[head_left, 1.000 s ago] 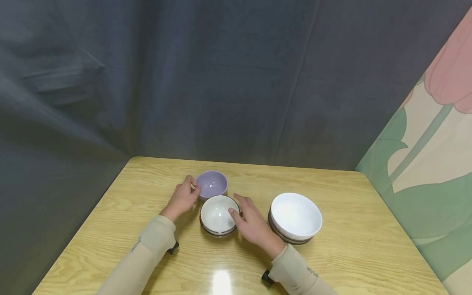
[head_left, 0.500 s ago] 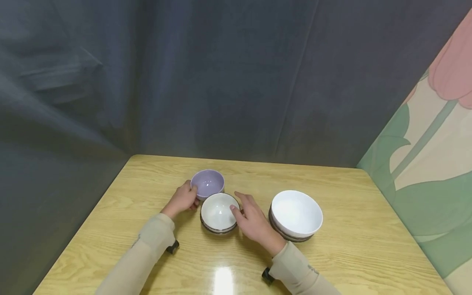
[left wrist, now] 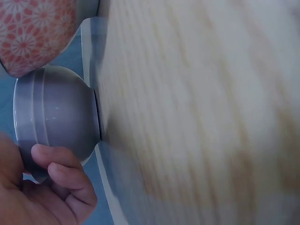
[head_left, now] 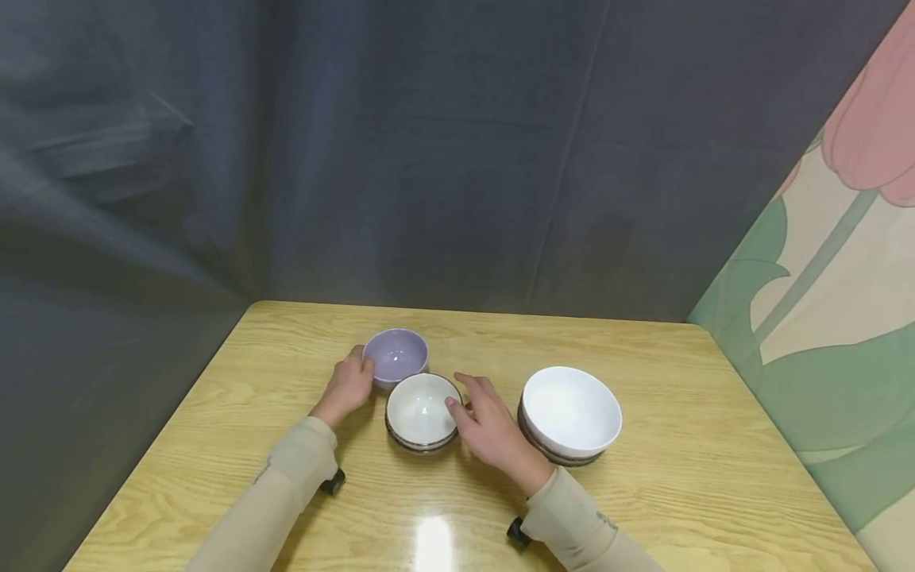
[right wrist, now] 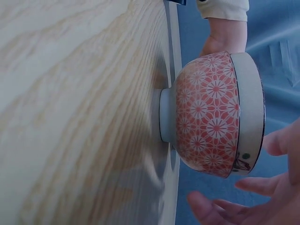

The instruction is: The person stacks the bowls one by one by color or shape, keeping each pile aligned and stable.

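Observation:
In the head view a small purple bowl (head_left: 395,355) stands on the wooden table. My left hand (head_left: 348,387) holds its left side, the thumb at the rim. The left wrist view shows the curled fingers (left wrist: 65,173) against its outer wall. Just in front of it sits a bowl (head_left: 424,411) with a white inside and dark rim. Its outer wall (right wrist: 206,112) has a red and white flower pattern in the right wrist view. At its right side is my right hand (head_left: 493,429), fingers spread, thumb by the rim; contact is hard to tell.
To the right stands a large white bowl (head_left: 572,409), with a darker rim or wall showing beneath it. A dark curtain (head_left: 429,159) hangs behind the wooden table (head_left: 679,477). A panel with a painted tulip (head_left: 858,262) borders the right side.
My left hand has shifted the purple bowl a little to the left, its thumb now at the left rim. The right hand and the patterned bowl have stayed nearly in place.

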A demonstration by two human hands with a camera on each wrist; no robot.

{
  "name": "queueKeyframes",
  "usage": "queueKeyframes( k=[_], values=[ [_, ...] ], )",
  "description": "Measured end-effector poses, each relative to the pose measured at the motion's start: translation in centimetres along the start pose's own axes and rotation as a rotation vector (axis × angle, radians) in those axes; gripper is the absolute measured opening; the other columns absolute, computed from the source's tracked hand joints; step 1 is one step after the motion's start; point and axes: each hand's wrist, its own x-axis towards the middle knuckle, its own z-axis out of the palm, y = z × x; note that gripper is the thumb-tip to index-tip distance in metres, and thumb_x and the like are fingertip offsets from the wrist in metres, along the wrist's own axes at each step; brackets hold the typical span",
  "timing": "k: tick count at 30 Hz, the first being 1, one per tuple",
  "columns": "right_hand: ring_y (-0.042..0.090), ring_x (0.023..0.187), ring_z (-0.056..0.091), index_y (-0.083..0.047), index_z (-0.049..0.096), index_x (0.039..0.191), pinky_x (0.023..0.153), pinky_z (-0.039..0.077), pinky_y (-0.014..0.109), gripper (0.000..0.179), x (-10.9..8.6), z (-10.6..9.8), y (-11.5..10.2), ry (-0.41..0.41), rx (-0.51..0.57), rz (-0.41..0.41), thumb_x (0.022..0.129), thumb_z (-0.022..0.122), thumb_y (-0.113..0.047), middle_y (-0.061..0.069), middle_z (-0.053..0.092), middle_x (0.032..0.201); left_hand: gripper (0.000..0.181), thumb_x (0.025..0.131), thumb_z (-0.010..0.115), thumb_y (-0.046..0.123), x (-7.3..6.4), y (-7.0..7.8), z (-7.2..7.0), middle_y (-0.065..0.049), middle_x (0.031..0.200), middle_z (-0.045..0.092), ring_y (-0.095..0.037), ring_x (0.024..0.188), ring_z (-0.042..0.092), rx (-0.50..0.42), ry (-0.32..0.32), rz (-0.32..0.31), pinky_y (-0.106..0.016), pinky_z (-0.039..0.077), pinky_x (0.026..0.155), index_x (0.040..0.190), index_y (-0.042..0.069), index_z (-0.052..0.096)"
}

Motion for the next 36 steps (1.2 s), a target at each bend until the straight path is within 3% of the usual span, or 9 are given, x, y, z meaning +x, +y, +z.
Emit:
queueKeyframes(
  k=[8,12,19,22,28,32,36],
  values=[
    [0.030,0.106,0.063,-0.001,0.050,0.143,0.091,0.052,0.046,0.050,0.3,0.1,0.0,0.012,-0.001,0.014,0.102,0.052,-0.029,0.020,0.051,0.135,0.048,0.102,0.031,0.016,-0.4,0.0,-0.4,-0.040,0.131,0.053,-0.051,0.122,0.054,0.037,0.010,-0.022,-0.058,0.043,0.104,0.136,-0.016,0.041],
    [0.026,0.101,0.062,-0.001,0.050,0.143,0.087,0.053,0.044,0.051,0.3,0.2,0.0,0.017,0.003,0.032,0.101,0.054,-0.030,0.020,0.052,0.129,0.048,0.102,0.031,0.016,-0.7,0.2,-1.0,-0.041,0.128,0.054,-0.052,0.117,0.057,0.050,0.025,-0.048,-0.059,0.046,0.099,0.136,-0.016,0.040],
    [0.013,0.072,0.048,-0.006,0.062,0.133,0.064,0.043,0.028,0.040,0.3,0.1,0.2,0.038,-0.030,0.030,0.098,0.059,-0.023,0.010,0.054,0.093,0.052,0.103,0.030,0.019,-1.2,1.0,-2.5,-0.038,0.121,0.059,-0.048,0.102,0.062,0.042,0.060,-0.090,-0.057,0.051,0.087,0.144,-0.012,0.034],
    [0.012,0.065,0.043,-0.004,0.065,0.128,0.057,0.038,0.026,0.035,0.4,0.0,0.1,0.049,-0.037,0.009,0.096,0.060,-0.017,0.002,0.050,0.078,0.055,0.103,0.029,0.020,-1.3,1.3,-3.1,-0.037,0.127,0.057,-0.044,0.099,0.062,0.013,0.086,-0.098,-0.053,0.052,0.082,0.149,-0.010,0.029],
    [0.006,0.049,0.040,-0.001,0.068,0.121,0.048,0.036,0.023,0.030,0.5,-0.1,-0.2,0.068,0.010,0.024,0.092,0.062,-0.010,-0.007,0.046,0.060,0.054,0.103,0.029,0.019,-1.8,1.8,-3.7,-0.034,0.145,0.044,-0.043,0.113,0.059,-0.036,0.117,-0.087,-0.053,0.051,0.088,0.151,-0.006,0.029],
    [0.005,0.047,0.038,-0.002,0.068,0.121,0.046,0.035,0.022,0.031,0.4,-0.1,-0.3,0.068,0.019,0.040,0.092,0.062,-0.010,-0.007,0.044,0.058,0.053,0.103,0.031,0.018,-2.3,2.5,-4.1,-0.034,0.141,0.049,-0.039,0.093,0.063,-0.047,0.129,-0.055,-0.046,0.053,0.072,0.150,-0.005,0.032],
    [0.005,0.048,0.038,-0.001,0.066,0.124,0.046,0.035,0.022,0.034,0.4,-0.1,-0.3,0.069,0.015,0.048,0.092,0.062,-0.012,-0.007,0.045,0.059,0.051,0.104,0.031,0.018,-2.9,3.4,-4.6,-0.033,0.135,0.055,-0.032,0.074,0.060,-0.041,0.112,-0.025,-0.035,0.046,0.056,0.150,-0.003,0.036]
  ],
)
